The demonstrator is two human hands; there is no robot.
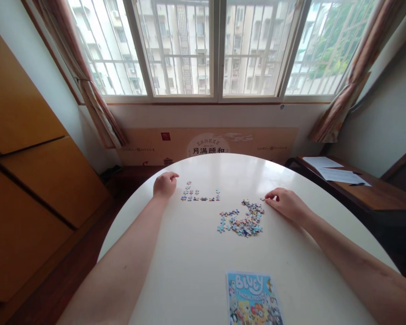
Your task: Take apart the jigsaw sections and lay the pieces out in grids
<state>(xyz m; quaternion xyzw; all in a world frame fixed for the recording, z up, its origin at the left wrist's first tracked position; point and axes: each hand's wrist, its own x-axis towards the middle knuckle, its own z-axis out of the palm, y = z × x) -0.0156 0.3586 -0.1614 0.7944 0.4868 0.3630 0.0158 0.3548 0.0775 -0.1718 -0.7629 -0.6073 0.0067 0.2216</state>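
On the far left part of the white table, my left hand rests loosely curled, one finger poking out, with nothing visible in it. Just right of it lie joined and loose puzzle pieces forming a partial corner and bottom edge. My right hand is beside the right side of a heap of mixed puzzle pieces. Its thumb and forefinger are pinched at a single small puzzle piece, set slightly apart from the heap. A few pieces spread from the heap's left side.
A colourful Bluey picture sheet lies near the front of the round white table. To the right, a dark wooden bench holds papers and pens. Wooden cabinets stand at left; barred windows are ahead.
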